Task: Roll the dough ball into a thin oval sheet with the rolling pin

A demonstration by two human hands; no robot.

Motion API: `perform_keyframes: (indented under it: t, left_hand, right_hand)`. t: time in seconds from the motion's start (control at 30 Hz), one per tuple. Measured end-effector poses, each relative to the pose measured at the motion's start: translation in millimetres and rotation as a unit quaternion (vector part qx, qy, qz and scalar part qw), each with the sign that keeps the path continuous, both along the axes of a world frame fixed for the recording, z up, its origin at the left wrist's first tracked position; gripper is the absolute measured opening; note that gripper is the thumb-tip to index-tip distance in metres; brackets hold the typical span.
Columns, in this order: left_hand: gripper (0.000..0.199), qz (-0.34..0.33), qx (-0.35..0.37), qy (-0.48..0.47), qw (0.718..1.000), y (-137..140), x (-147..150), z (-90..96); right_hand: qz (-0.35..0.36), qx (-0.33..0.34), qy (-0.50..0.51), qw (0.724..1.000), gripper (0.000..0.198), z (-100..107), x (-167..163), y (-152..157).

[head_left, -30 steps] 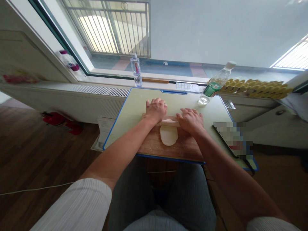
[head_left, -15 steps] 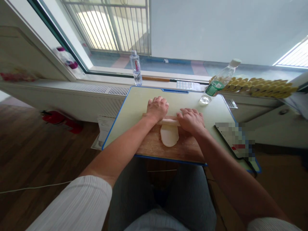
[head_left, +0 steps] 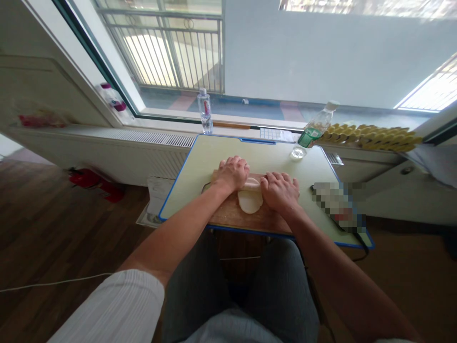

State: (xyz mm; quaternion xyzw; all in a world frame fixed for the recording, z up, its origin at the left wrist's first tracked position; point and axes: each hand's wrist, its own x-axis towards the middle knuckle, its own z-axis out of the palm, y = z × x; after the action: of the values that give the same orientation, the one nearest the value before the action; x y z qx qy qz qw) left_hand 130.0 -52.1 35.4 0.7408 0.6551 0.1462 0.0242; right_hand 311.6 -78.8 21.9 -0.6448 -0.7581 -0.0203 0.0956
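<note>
A flattened oval of pale dough lies on a wooden cutting board. Across its far part lies a light rolling pin, with a strip of dough showing beyond it. My left hand presses on the pin's left end, fingers curled over it. At the right end my right hand rests over the pin, its fingers bent forward and its thumb near the dough. Both palms hide the ends of the pin.
The board sits on a small blue-edged table. A green-labelled bottle stands at its back right, and a blurred-out flat object with a black cord lies at right. On the windowsill are a clear bottle and yellow objects.
The rolling pin has come slightly back toward me over the dough, so dough now shows on its far side. Both hands keep their places on it. The camera view has tilted up a little.
</note>
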Motion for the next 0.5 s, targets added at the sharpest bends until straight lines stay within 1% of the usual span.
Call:
perform_keyframes:
  t: [0.17, 0.27, 0.4, 0.5]
  left_hand:
    - [0.042, -0.001, -0.021, 0.011, 1.0, -14.6, 0.0, -4.7]
    - [0.043, -0.01, -0.023, 0.021, 0.999, -26.2, 0.0, -7.3]
    - [0.047, -0.01, 0.018, 0.034, 0.999, -50.3, 0.0, -11.2]
    - [0.052, -0.014, 0.039, 0.038, 0.998, -75.8, 0.8, -15.5]
  right_hand:
    - [0.002, 0.024, 0.009, 1.0, 0.054, -4.3, 1.2, -18.4]
    - [0.006, 0.026, 0.03, 0.999, 0.058, -8.6, 3.3, -28.4]
    - [0.007, 0.029, 0.045, 0.999, 0.064, -15.5, 6.6, -47.1]
    - [0.018, 0.044, 0.043, 0.998, 0.065, -21.6, 10.1, -68.1]
